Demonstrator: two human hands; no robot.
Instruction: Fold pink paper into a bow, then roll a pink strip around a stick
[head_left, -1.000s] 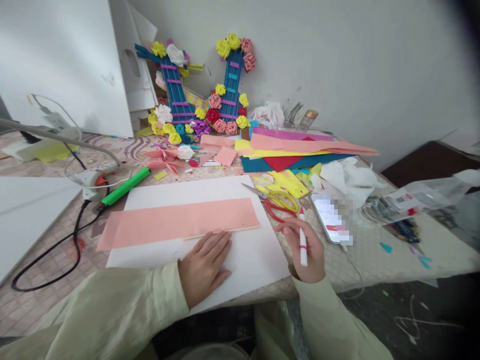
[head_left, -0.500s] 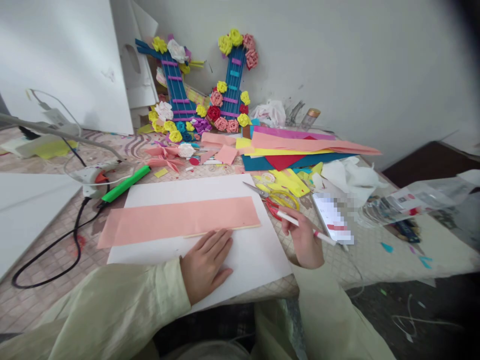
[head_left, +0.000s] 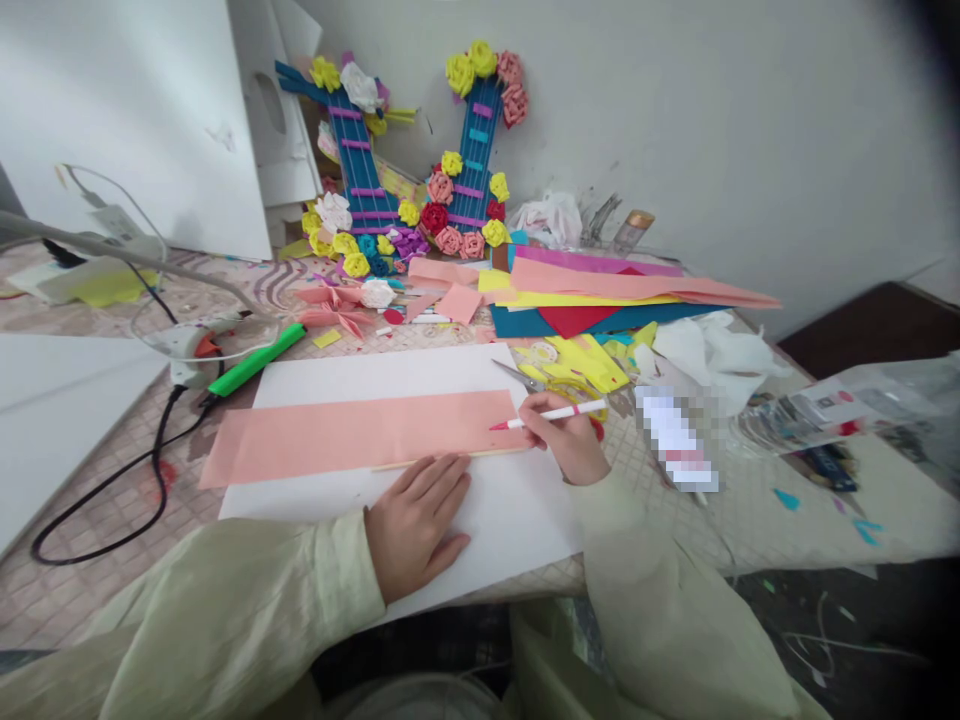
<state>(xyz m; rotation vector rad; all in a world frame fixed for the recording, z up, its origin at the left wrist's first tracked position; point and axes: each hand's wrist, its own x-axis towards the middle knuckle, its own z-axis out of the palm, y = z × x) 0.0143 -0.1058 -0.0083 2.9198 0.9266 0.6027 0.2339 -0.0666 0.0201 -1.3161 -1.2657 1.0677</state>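
Note:
A long pink paper strip [head_left: 337, 432] lies across a white board [head_left: 510, 510]. Along its near edge rests a thin wooden stick [head_left: 487, 454]. My left hand [head_left: 420, 520] is flat on the board with fingers stretched out, their tips at the stick and the strip's edge. Over the right end of the strip, my right hand [head_left: 566, 435] grips a white marker [head_left: 559, 412] whose pink tip points left, above or on the paper; I cannot tell whether it touches. Scissors [head_left: 517, 374] lie just behind, their handles partly hidden by my right hand.
A glue gun [head_left: 191, 350] with a black cord and a green stick [head_left: 259, 362] are at left. Coloured paper sheets [head_left: 637, 285] lie behind the board. A phone [head_left: 675, 440] and plastic bottle [head_left: 780, 425] stand right. Two flower-trimmed blue guitar-like shapes [head_left: 474, 150] lean at the wall.
My right hand has moved left onto the strip's right end, and the marker has swung round so its pink tip points left at the paper. My left hand stays on the stick.

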